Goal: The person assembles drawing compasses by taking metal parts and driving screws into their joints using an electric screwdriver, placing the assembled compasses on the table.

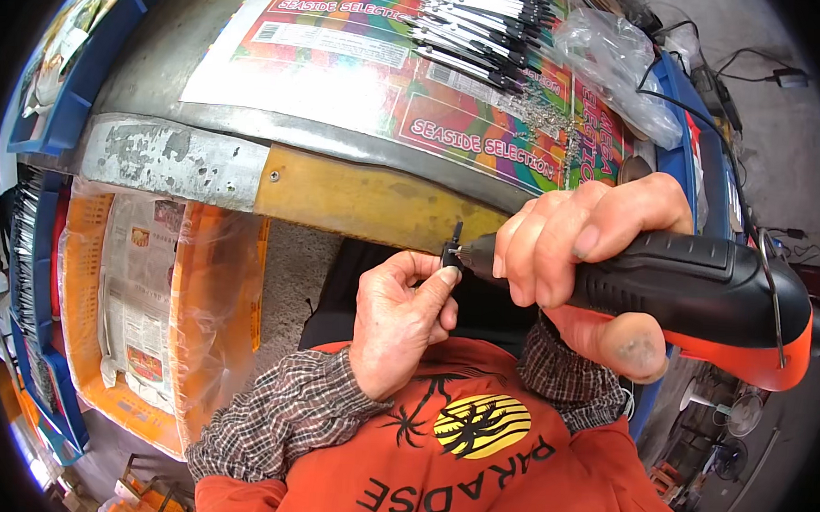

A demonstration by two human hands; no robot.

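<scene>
My right hand is wrapped around the body of a black and red electric screwdriver, its tip aimed leftward. Between the thumb and fingers of my left hand is a small black part, pinched right at the screwdriver's tip. A tiny silvery piece, perhaps a screw, shows where the tip meets the part. Both hands are just off the bench's near edge, above my lap. Beyond them on the bench lie a pile of slim white and black rods and a scatter of small silvery screws.
Colourful printed sheets cover the metal-edged bench. An orange crate, lined with newspaper and plastic, stands at the left. Blue bins flank the bench. A clear plastic bag and a black cable are at the right.
</scene>
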